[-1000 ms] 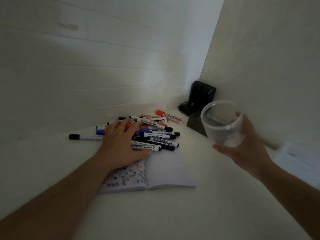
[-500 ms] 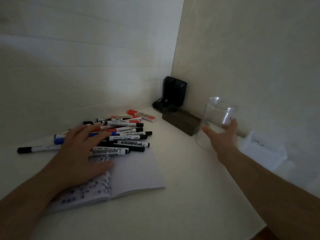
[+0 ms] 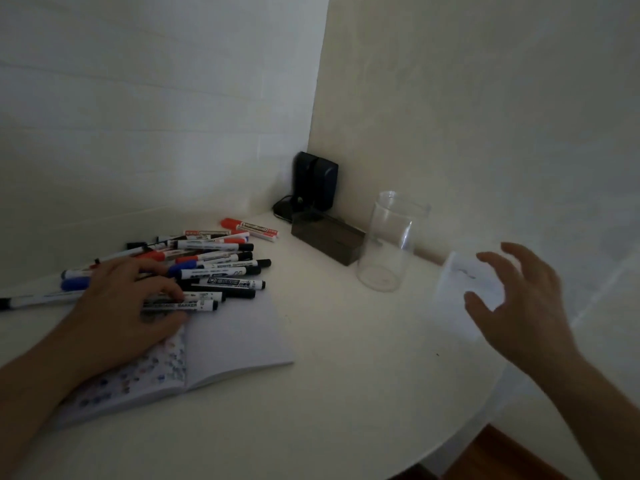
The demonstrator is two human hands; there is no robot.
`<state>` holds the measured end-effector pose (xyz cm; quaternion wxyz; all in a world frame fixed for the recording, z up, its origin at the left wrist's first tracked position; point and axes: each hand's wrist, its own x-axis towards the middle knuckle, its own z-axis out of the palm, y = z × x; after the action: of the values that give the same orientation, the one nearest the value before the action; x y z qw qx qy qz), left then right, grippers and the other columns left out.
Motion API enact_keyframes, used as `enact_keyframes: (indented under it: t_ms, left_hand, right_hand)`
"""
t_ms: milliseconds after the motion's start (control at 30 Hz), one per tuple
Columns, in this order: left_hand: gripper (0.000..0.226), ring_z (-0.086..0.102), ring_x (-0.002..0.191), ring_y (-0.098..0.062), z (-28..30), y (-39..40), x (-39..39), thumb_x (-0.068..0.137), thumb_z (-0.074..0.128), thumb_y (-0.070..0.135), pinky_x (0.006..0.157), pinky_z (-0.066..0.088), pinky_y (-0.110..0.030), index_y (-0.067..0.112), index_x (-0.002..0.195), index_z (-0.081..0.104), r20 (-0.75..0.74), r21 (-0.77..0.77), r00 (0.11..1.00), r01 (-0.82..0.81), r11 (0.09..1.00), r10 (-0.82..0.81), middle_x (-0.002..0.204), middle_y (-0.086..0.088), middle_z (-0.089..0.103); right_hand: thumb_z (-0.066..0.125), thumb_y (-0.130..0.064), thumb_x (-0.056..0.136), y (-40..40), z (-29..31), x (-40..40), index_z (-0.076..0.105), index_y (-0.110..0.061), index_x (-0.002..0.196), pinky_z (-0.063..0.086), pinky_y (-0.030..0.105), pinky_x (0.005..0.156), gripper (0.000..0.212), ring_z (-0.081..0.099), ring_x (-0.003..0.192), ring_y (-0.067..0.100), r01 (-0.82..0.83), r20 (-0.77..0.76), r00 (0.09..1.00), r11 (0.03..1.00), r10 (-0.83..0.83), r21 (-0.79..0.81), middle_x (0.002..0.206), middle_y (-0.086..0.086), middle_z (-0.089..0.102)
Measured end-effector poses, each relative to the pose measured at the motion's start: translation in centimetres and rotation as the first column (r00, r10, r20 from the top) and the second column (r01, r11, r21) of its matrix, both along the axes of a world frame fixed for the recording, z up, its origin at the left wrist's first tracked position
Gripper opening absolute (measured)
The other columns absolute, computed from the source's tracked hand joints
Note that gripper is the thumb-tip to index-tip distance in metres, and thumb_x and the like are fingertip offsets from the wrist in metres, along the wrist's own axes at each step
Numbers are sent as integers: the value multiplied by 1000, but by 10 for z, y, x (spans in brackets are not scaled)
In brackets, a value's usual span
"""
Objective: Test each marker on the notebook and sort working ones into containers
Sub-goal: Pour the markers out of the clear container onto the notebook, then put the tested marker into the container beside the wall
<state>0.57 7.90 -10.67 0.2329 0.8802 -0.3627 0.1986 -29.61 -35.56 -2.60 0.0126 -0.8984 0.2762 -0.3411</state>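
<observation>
Markers [image 3: 207, 268] lay in a loose pile on the white table [image 3: 346, 393], with their near ends on the top edge of the open notebook [image 3: 239, 337]. Black, blue and red caps were mixed together, so none looked sorted yet. The left hand [image 3: 128, 306] rested on the pile and on the notebook's left page, which was covered in small colored test marks. Its fingers [image 3: 166, 292] curled around a marker with a white body and black cap [image 3: 194, 304], likely to pick it for a try on the paper. The right page was blank, a good spot for a test line. A clear container [image 3: 389, 244] stood upright and empty to the right of the pile, just beside a dark brown box [image 3: 325, 242]; it seemed placed close so good markers could drop in easily. The right hand [image 3: 512, 306] hovered with fingers spread and held nothing, just in front of a blurry white container [image 3: 460, 275], maybe reaching for it. A black device [image 3: 315, 183] sat back in the corner, well away from the work.
</observation>
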Motion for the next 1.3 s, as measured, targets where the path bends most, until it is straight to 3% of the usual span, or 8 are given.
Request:
enact_keyframes:
  t_ms: [300,467,600,800,900,1000,1133,1300]
  left_hand:
    - [30,53,126,-38,2,-1,-2,74,64,59,111,30,-51,39,92,77,-35,61,999,-25,998,27,124,-2,61]
    - [42,57,117,-31,16,-4,-16,89,47,57,103,35,-46,30,101,77,41,46,999,28,999,-30,117,0,64]
    - [33,67,105,-22,34,-9,-34,96,52,44,91,52,-38,30,118,71,-21,-55,993,114,992,-115,115,4,73]
    - [33,63,87,-1,37,-18,-51,98,52,50,72,49,-20,38,125,67,-59,-37,969,237,971,-238,104,19,72]
    - [39,60,94,3,34,-21,-49,98,63,39,80,47,-17,41,137,57,-168,-52,962,208,977,-214,113,21,68]
    - [33,57,106,3,28,-23,-43,103,55,37,89,47,-20,38,136,57,-227,30,963,159,987,-148,122,20,66]
    - [17,56,83,-1,26,-18,-41,106,42,41,65,41,-18,37,109,59,-358,-12,932,49,999,-50,88,18,61]
    - [26,52,102,1,28,-9,-36,108,38,38,90,43,-21,35,120,61,-391,81,920,61,995,-25,112,16,62]
  right_hand:
    - [69,-22,97,8,-30,61,37,-14,153,45,47,108,65,54,132,48,-44,-70,996,968,63,247,169,21,12]
    - [73,-29,91,58,-5,61,35,-19,155,42,64,112,75,37,147,42,-82,76,993,995,87,-62,165,16,31]
    - [73,-25,91,149,0,95,66,-25,128,57,40,92,38,62,109,12,-670,177,738,738,651,76,124,-5,62]
    - [55,-53,102,223,-9,190,56,-41,139,50,27,98,39,59,117,3,-812,-171,455,486,874,324,133,-13,66]
    - [71,-26,98,215,-27,207,72,-37,99,51,16,71,11,66,76,-1,-777,137,487,356,863,519,83,-14,72]
    - [73,-25,94,198,-39,210,76,-23,88,57,26,63,7,68,62,11,-678,319,562,204,763,706,77,-1,74]
    - [59,-59,79,185,-42,216,71,-11,97,58,33,59,53,69,66,30,-537,510,587,-169,629,826,81,13,74]
    - [44,-74,79,185,-53,224,72,-4,97,59,35,65,78,72,75,29,-500,377,542,-72,751,863,89,18,77]
